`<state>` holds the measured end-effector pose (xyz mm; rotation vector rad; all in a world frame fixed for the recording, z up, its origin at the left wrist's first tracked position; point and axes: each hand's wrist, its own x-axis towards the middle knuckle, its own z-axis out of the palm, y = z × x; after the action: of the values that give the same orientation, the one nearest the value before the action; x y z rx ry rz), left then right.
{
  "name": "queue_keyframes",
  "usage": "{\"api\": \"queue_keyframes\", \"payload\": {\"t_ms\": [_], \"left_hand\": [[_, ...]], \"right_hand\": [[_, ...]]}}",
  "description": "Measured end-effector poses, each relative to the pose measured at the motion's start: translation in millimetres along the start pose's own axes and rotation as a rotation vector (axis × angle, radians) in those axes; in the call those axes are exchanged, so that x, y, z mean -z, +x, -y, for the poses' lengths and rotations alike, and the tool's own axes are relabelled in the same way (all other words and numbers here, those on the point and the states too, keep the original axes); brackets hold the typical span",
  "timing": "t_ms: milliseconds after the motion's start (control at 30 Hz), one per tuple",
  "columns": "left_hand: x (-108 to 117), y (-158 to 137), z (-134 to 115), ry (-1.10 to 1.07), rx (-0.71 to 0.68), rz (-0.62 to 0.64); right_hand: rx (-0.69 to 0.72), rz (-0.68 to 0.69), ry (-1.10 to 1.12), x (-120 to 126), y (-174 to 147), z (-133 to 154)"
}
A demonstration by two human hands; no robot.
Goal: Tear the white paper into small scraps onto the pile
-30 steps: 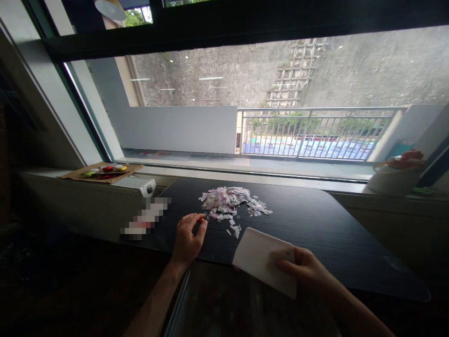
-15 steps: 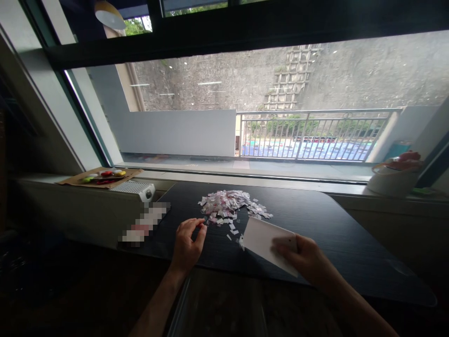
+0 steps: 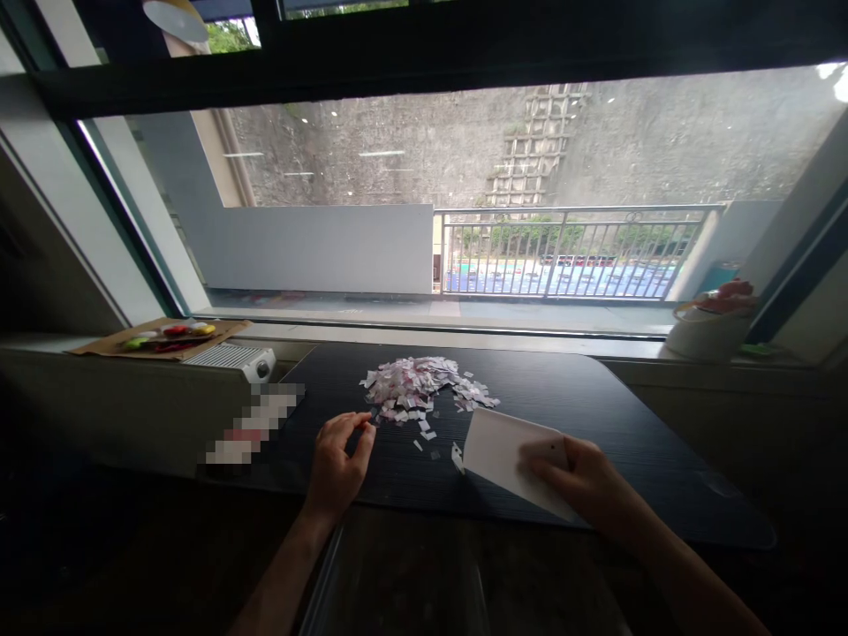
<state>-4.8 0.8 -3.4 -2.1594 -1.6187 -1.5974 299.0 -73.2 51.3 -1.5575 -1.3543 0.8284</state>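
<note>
My left hand [image 3: 337, 464] hovers over the near left side of the table, its fingers loosely curled. A small gap shows between thumb and fingertips, and I see nothing held there. Just beyond the fingertips lies a heap of small white and pinkish paper scraps [image 3: 414, 387]. My right hand [image 3: 579, 481] grips a flat white card-like piece [image 3: 496, 450] at its right end; a small dark dot or hole shows near the thumb. Below its left end is a small white bit [image 3: 457, 458]; whether it is attached I cannot tell.
The dark table [image 3: 596, 424] stands below a window. A few loose scraps [image 3: 424, 433] lie in front of the heap. At left are a blurred-out item [image 3: 252, 428], a heater-like unit [image 3: 231, 358] and a brown board [image 3: 99, 344] with colourful pieces. A white pot [image 3: 706, 331] stands on the right sill.
The whole view has shifted slightly, so most things appear further left. Compared with the heap, the white piece in my right hand has moved a little to the right. My left hand keeps its pose.
</note>
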Motion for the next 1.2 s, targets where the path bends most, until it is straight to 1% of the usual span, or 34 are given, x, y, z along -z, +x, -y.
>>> {"api": "queue_keyframes", "payload": {"t_ms": [133,233,300,400,500,600,667,700,767,867,967,1067,1200], "left_hand": [[-0.1,-0.3,0.4,0.01,-0.011,-0.001],[-0.4,0.1,2.8,0.019,-0.025,0.001],[0.2,0.8,2.4,0.018,-0.039,0.01],[3.2,2.0,-7.9,0.047,-0.099,0.066],[6.6,1.2,-30.8,0.126,-0.226,0.219],[6.3,-4.1,-55.3,0.12,-0.355,0.419],[3.5,-9.6,-65.6,0.111,-0.419,0.534],[1.7,-12.3,-68.5,0.112,-0.441,0.578],[-2.6,-16.7,-71.0,0.118,-0.465,0.627],[-9.8,-19.2,-73.3,0.132,-0.478,0.661],[-16.6,-19.4,-78.1,0.164,-0.475,0.687],[-20.3,-20.9,-80.6,0.192,-0.477,0.658],[-22.7,-21.1,-78.1,0.201,-0.485,0.613]], "right_hand": [[0.008,-0.025,0.026,0.5,6.7,4.3],[0.058,-0.009,-0.063,-1.5,15.4,3.0],[0.072,-0.016,-0.133,1.5,17.5,-0.1],[0.073,-0.047,-0.158,9.9,13.0,-3.7],[0.08,-0.051,-0.089,11.9,7.2,-3.3],[0.105,0.038,-0.019,3.1,7.5,-1.0],[0.144,0.107,-0.045,-3.7,9.9,-0.2],[0.161,0.122,-0.073,-5.9,11.0,-0.2],[0.168,0.113,-0.132,-6.8,11.5,-1.5],[0.144,0.072,-0.174,-1.8,7.6,-4.8],[0.15,0.023,-0.161,4.3,0.6,-7.5],[0.153,0.002,-0.147,8.8,-5.6,-8.5],[0.152,-0.006,-0.127,12.3,-9.4,-7.7]]}}
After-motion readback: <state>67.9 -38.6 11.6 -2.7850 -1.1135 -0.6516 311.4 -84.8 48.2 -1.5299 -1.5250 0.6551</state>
